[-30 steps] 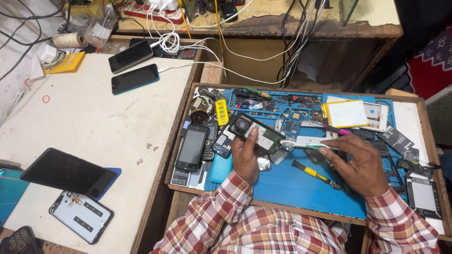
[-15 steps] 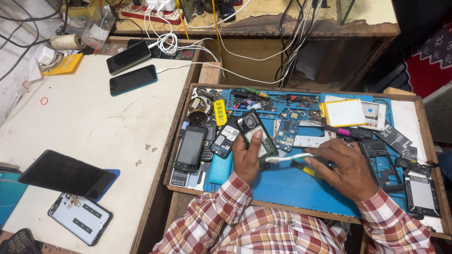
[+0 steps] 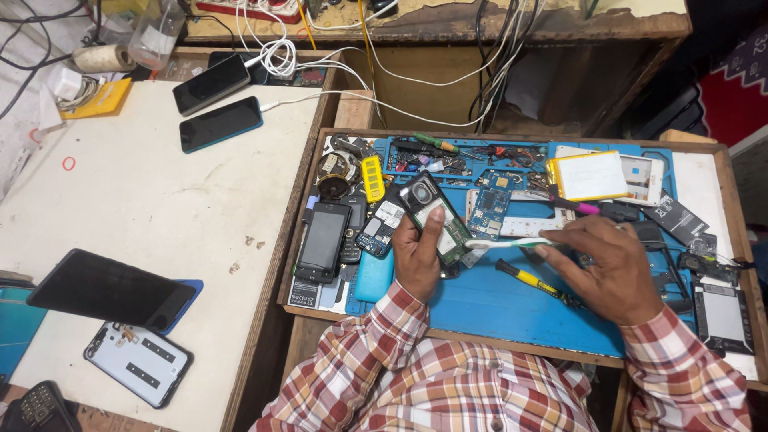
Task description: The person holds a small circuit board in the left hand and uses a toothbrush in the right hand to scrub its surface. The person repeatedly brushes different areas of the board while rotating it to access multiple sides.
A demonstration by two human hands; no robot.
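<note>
Two hands are yours: the left hand (image 3: 416,260) grips an opened small phone (image 3: 436,216), thumb laid along its face, and the right hand (image 3: 612,268) pinches a white brush (image 3: 508,242) whose tip meets the phone's right edge. One yellow-handled screwdriver (image 3: 538,282) lies just near of the brush on the blue mat (image 3: 512,320), which has bare room near you and clutter along its far edge. Left, on the white table (image 3: 136,208), you have two phones near and two phones far, with open surface between.
</note>
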